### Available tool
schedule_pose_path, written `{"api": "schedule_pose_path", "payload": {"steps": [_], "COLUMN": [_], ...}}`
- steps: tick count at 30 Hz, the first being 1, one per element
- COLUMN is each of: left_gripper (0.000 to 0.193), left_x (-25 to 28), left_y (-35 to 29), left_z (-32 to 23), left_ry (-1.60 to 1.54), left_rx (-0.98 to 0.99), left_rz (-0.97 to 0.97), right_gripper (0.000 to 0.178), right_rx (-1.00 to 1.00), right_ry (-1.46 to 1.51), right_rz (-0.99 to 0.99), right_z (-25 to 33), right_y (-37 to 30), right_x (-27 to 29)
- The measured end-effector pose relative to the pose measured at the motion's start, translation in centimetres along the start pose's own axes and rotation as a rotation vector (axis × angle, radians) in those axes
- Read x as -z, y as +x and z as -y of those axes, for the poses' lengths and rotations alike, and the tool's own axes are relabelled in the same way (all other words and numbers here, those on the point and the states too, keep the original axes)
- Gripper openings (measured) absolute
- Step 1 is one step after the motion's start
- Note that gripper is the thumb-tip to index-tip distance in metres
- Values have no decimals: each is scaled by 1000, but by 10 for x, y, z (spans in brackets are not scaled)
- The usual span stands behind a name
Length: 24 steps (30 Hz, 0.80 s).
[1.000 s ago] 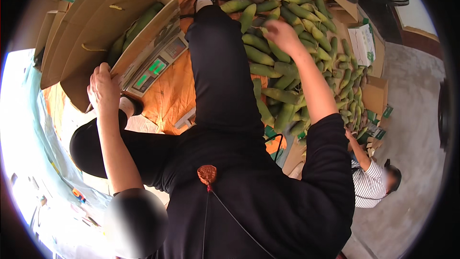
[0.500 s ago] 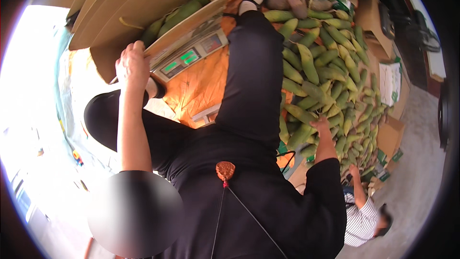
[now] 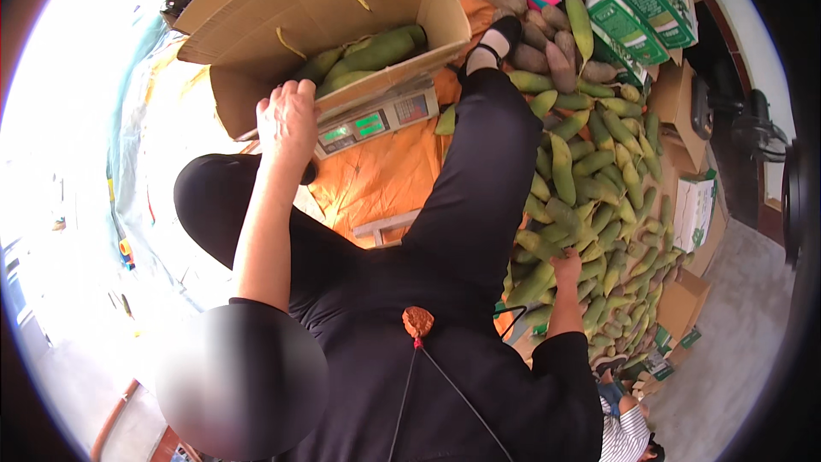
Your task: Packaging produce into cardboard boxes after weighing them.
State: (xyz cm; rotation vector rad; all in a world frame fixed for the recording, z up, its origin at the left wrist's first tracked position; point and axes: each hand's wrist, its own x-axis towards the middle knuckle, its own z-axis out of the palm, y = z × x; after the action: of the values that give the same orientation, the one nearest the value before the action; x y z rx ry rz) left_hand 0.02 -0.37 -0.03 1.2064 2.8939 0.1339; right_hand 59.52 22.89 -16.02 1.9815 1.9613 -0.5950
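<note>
Left hand (image 3: pixel 288 120): fingers curled together, resting on the near rim of the cardboard box (image 3: pixel 256 26); I cannot tell whether it grips the rim or only leans on it.
Cardboard box: open, flaps raised, standing on the weighing scale (image 3: pixel 376 120); a few long green fruits (image 3: pixel 368 56) lie along its near wall.
Weighing scale: on the orange sheet (image 3: pixel 376 184), its lit display panel facing the person, just beside the left hand.
Orange sheet: spread on the floor under scale and box, between the person's legs.
Outstretched leg (image 3: pixel 479 180): in black, running up to a dark shoe (image 3: pixel 494 38) at the edge of the heap.
Heap of green fruits (image 3: pixel 590 197): loose on the floor, right of the leg.
Right hand (image 3: pixel 566 269): down on the heap, fingers closed about one fruit; the grip is partly hidden.
Printed green cartons (image 3: pixel 641 8): stacked at the heap's far edge.
Second person (image 3: pixel 624 428): striped sleeve at the lower right.
</note>
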Motion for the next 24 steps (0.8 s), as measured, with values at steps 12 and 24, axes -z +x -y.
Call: {"api": "schedule_pose_path", "payload": {"steps": [12,24], "left_gripper": [19,35], "left_x": [31,27], "left_y": [-21,-39], "left_z": [-1,-5], "left_ry": [31,10], "left_rx": [54,32], "left_rz": [85,91], "right_gripper": [43,37], "right_rx": [472,1100], "right_ry": [15,885], "right_rz": [-378,-348], "right_z": [164,383], "right_y": [-29,-107], "right_x": [136,280]}}
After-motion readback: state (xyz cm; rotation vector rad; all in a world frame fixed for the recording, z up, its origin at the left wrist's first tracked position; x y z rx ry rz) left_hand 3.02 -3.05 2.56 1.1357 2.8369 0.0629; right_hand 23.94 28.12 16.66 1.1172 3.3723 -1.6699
